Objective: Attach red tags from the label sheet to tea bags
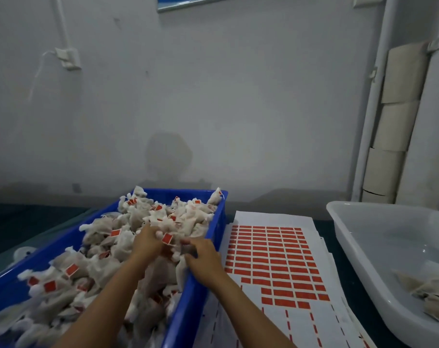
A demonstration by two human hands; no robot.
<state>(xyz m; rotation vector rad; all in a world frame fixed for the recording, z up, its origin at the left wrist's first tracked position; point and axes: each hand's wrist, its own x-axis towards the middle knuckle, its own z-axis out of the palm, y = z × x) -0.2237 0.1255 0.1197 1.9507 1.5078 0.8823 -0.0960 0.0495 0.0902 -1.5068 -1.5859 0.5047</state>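
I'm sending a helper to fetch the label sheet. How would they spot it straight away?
Find the blue crate heaped with tea bags. The label sheet lies flat just right of it, between the crate and the white tub. It alone is white paper carrying a grid of small red tags.

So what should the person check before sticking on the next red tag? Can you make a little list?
1. Tea bags within reach in the blue crate: ok.
2. Red tags left on the label sheet: ok.
3. Left hand holding one single bag: cannot tell, blurred.
4. Right hand free to peel a tag: cannot tell.
5. Room in the white tub: ok.
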